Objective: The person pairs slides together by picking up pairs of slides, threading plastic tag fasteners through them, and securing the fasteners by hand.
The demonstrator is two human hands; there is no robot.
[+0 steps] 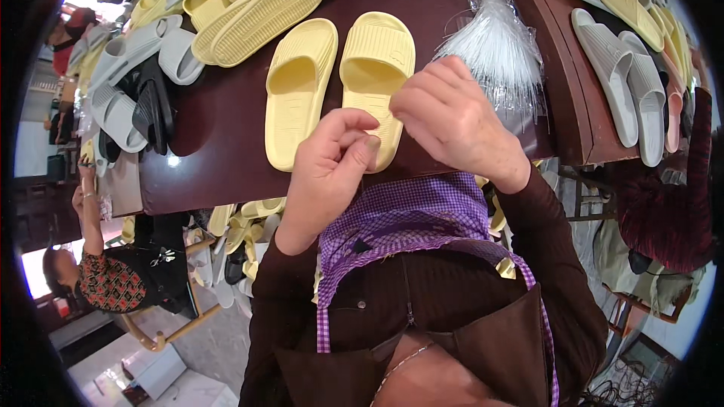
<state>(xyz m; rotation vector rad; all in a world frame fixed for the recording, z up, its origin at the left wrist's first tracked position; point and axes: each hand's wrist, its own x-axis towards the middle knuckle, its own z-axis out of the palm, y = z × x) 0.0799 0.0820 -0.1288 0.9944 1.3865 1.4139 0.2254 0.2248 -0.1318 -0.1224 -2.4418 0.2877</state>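
A pair of yellow slide slippers lies side by side on the dark red table in front of me, the left slipper [290, 120] and the right slipper [377, 41], toes pointing away. My left hand [328, 173] is over the near edge of the table by the heels, thumb and fingertips pinched together. Higher up, my right hand [460, 120] is closed with its fingers curled, beside the right slipper's heel. Whatever is pinched in either hand is too thin or hidden to make out. Close beyond my right hand lies a bundle of thin white plastic strands [494, 53] in clear wrapping.
More yellow slippers [271, 15] are piled at the back left, with grey slippers [121, 117] and black slippers [154, 105] beside them. A second table [569, 90] on the right carries grey slippers [641, 68]. Another person [113, 279] is at the left.
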